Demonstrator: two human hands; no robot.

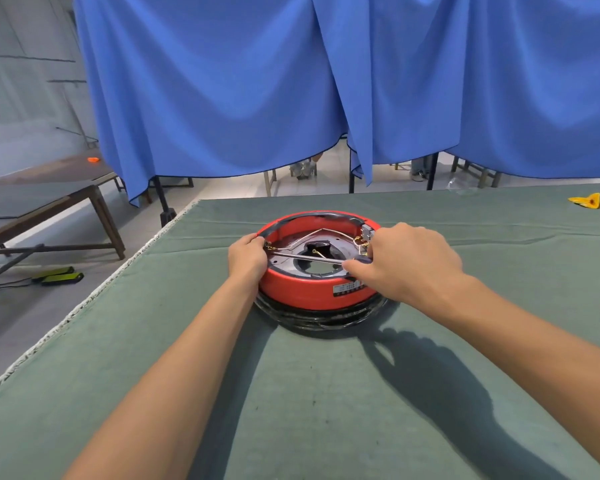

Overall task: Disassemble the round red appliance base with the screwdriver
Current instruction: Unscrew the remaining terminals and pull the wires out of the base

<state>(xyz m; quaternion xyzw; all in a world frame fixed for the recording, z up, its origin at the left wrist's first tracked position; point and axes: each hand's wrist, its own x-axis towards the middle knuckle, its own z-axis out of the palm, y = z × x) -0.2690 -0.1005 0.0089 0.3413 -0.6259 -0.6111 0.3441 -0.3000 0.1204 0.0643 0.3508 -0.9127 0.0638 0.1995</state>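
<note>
Red appliance base (312,292) sits between both hands on green cloth (291,393), left hand (246,255) gripping its near-left rim to steady it, right hand (407,261) clutching screwdriver (312,258) laid across the open inside, tip toward left-side screw.

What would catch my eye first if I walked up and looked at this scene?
Probably the round red appliance base, open at the top, in the middle of the green-covered table. The left hand grips its left rim while the right hand holds a screwdriver across its inside. Behind hangs a big blue curtain.
</note>
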